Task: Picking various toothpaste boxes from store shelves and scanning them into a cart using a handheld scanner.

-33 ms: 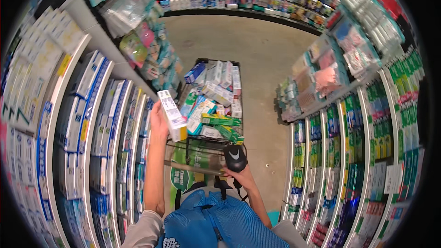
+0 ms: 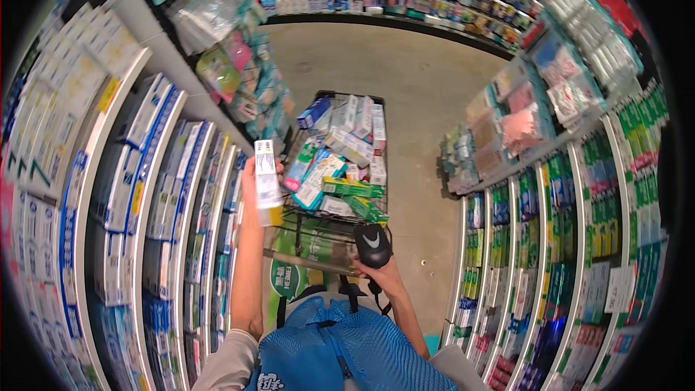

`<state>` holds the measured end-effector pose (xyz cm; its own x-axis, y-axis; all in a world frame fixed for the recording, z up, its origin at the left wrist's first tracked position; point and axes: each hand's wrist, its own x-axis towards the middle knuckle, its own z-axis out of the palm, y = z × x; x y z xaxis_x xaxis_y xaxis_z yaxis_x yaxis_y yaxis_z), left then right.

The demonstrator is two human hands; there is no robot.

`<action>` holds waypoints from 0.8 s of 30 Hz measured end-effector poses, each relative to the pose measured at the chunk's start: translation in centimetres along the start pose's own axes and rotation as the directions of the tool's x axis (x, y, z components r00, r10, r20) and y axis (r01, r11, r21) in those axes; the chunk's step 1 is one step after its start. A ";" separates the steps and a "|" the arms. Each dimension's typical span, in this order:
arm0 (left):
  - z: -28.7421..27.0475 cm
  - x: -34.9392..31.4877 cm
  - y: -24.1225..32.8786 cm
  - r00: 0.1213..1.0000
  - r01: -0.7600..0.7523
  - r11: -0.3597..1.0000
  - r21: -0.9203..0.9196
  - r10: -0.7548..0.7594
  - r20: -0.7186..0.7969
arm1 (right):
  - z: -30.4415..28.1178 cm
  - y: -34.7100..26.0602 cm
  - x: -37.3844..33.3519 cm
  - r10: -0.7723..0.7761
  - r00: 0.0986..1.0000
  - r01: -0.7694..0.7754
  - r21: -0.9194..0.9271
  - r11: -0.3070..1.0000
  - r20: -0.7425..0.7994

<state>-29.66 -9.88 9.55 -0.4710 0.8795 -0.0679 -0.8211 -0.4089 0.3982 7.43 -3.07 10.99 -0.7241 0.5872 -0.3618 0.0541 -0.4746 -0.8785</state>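
My left hand (image 2: 255, 181) is closed around a long white carton (image 2: 267, 182) with a yellow end, held tilted beside the left edge of the shopping cart (image 2: 384, 134). My right hand (image 2: 376, 271) is closed below a black rounded device (image 2: 373, 245) with a pale curved mark, and a dark cord hangs beneath it. Its fingers are close to the cart's handle bar (image 2: 311, 261); whether they touch it I cannot tell. Inside the cart lie several cartons, among them a blue box (image 2: 313, 113), a white carton (image 2: 349, 146) and a green-yellow carton (image 2: 352, 187).
Shelves of boxed goods (image 2: 116, 210) rise close on my left. On my right, green and blue packages fill another shelf unit (image 2: 557, 246). Hanging packs (image 2: 523, 123) jut out at its far end. Bare floor (image 2: 420, 94) lies right of the cart, with stocked shelves beyond.
The white carton has turned in my left hand and now points more straight up and down. The cart and shelves sit slightly further right in view. My right hand stays by the handle.
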 end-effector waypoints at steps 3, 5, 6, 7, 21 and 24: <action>4.6 -1.6 -2.8 0.961 0.121 0.916 -0.384 -0.012 0.275 | 0.5 -2.6 0.1 -0.026 0.995 0.024 0.026 0.999 0.099; 4.6 -2.6 -2.1 0.952 0.093 0.953 -0.289 0.000 0.305 | 1.6 -4.5 -0.1 -0.041 0.980 0.044 -0.012 0.999 0.194; 4.8 -2.8 -1.9 0.947 0.092 0.964 -0.250 -0.007 0.321 | 2.2 -5.7 -0.6 -0.066 0.965 0.079 -0.040 0.996 0.252; 4.6 -3.3 -1.5 0.960 0.047 0.979 -0.197 0.010 0.279 | 2.7 -6.7 -1.1 -0.041 0.949 0.057 -0.039 0.998 0.313; 11.2 -5.5 -0.5 0.954 -0.018 0.730 0.683 0.217 -0.206 | 7.2 -11.4 -2.7 -0.167 0.576 0.606 -0.281 0.745 0.800; 8.4 -4.6 -2.6 0.978 -0.127 0.301 0.945 0.199 0.068 | 6.8 -9.6 -1.2 -0.070 0.620 0.577 -0.394 0.715 0.781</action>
<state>-22.61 -10.81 16.55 -0.6016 0.7953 0.0748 0.1171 -0.0048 0.9931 3.08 -3.67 21.99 -0.9901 -0.1146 0.0808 -0.1082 0.2579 -0.9601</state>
